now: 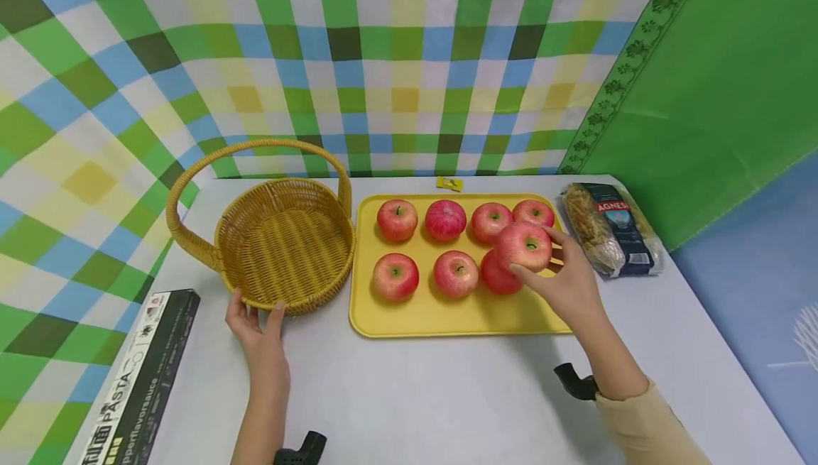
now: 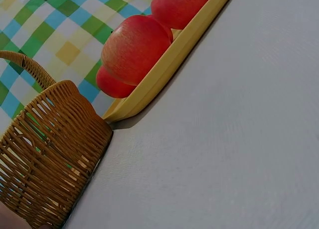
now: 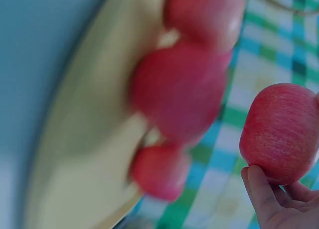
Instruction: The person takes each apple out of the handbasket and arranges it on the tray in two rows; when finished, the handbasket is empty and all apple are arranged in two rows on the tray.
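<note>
In the head view, a red apple [image 1: 524, 245] is held in the curled fingers of the right hand [image 1: 571, 287], raised just above the far right part of the flat yellow plastic tray [image 1: 441, 319], where seven more red apples [image 1: 397, 219] are laid in two rows. The near rim of the round woven wicker basket with an arched handle [image 1: 284, 241], seen empty just left of the tray, is touched by the left hand [image 1: 258, 330], its fingers nearly straight and closed round nothing. A black pasta box [image 1: 143, 380] is seen at the near left of the pale surface [image 1: 447, 394], and a clear bag of spiral pasta [image 1: 608, 227] lies just right of the tray. In the left wrist view, the basket's side wall [image 2: 52, 154] is shown next to the tray's corner [image 2: 164, 69], and the hand itself is barely shown there. In the right wrist view, the held apple [image 3: 281, 132] is seen pinched from below by thumb and fingers [image 3: 261, 191], the rest blurred. Since the apple is held mainly by the fingertips, it could slip and knock others off the shallow tray; and as the basket is only lightly steadied, it could be shoved or tipped if its handle is struck.
</note>
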Demonstrator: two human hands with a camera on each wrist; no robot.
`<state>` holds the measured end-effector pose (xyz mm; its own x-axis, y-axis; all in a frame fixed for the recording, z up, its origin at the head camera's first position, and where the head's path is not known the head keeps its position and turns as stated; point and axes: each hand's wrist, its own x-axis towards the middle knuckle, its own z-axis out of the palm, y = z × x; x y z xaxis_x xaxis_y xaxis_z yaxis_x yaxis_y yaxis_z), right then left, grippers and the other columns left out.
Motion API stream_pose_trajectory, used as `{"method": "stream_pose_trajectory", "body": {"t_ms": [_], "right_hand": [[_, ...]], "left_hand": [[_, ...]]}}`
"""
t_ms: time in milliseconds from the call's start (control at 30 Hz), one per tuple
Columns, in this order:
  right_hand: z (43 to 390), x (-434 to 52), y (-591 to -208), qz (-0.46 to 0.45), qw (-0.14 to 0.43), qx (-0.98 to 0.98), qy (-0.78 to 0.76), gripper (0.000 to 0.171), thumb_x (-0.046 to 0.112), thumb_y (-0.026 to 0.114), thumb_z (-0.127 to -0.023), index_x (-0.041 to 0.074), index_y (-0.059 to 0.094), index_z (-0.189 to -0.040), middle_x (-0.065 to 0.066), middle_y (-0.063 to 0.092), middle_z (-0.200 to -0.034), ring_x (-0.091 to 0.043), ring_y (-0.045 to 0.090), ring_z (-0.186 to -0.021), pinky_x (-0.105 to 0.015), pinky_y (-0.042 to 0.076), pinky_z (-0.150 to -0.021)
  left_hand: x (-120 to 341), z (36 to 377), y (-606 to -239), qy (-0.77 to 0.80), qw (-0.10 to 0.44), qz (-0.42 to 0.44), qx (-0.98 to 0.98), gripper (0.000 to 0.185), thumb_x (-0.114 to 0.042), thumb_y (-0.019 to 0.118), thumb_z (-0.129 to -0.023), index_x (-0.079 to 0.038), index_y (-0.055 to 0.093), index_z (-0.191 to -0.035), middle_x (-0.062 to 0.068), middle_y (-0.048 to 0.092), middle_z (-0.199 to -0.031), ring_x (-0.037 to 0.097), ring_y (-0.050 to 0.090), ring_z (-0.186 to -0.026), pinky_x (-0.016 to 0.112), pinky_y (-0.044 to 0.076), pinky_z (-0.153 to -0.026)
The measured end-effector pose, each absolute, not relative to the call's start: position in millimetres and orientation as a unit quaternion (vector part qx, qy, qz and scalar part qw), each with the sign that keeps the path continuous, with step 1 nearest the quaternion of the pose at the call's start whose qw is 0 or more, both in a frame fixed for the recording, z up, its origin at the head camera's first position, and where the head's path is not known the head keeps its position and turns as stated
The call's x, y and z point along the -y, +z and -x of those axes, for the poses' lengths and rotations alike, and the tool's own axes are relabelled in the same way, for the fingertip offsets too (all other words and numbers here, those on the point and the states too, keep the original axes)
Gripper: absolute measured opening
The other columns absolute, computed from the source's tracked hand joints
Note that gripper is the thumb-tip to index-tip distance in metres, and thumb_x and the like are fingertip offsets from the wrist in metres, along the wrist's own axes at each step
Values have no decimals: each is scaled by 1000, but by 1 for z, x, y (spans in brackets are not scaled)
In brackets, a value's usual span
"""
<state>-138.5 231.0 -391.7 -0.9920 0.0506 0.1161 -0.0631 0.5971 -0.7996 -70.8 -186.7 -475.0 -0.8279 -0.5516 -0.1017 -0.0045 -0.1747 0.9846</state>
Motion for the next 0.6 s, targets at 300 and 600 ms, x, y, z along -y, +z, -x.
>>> {"method": "stream_pose_trajectory", "body": {"t_ms": [300,600], "right_hand": [[140,-282,-414,67,14,914,399,90,40,75,-82,-6,28,-144,-28,42,-132,-41,48,-111,-51,47,-90],[141,-299,-434,99,-47,921,375,95,47,74,-81,-8,27,-143,-30,40,-135,-43,44,-117,-58,41,-97]], "left_hand": [[189,70,-473,-740,198,-226,602,70,-12,56,-98,-29,9,-147,-4,2,-157,14,2,-145,29,15,-116],[183,72,-473,-744,200,-230,595,69,-13,57,-97,-29,12,-147,-5,3,-157,15,3,-146,30,14,-116]]}}
